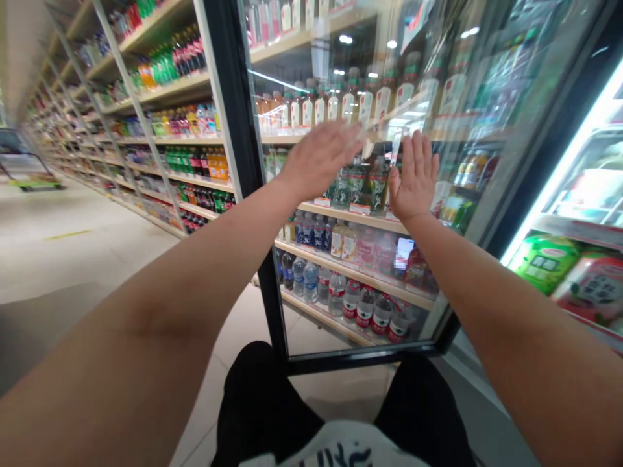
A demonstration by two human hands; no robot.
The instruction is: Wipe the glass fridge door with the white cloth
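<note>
Both my arms reach forward to a glass cooler door [341,305] with a black frame that stands swung open in front of me. My left hand [321,155] lies flat against the glass with fingers stretched out, slightly blurred. My right hand [413,175] presses the glass beside it, palm forward and fingers spread. Neither hand holds anything. Through the glass I see shelves of bottled drinks [350,298].
Long open shelves [170,84] of soft-drink bottles run down the aisle on the left. The lit cooler interior [579,259] with green and red packs is at the right. A flat trolley [29,178] stands far down the tiled floor [73,259].
</note>
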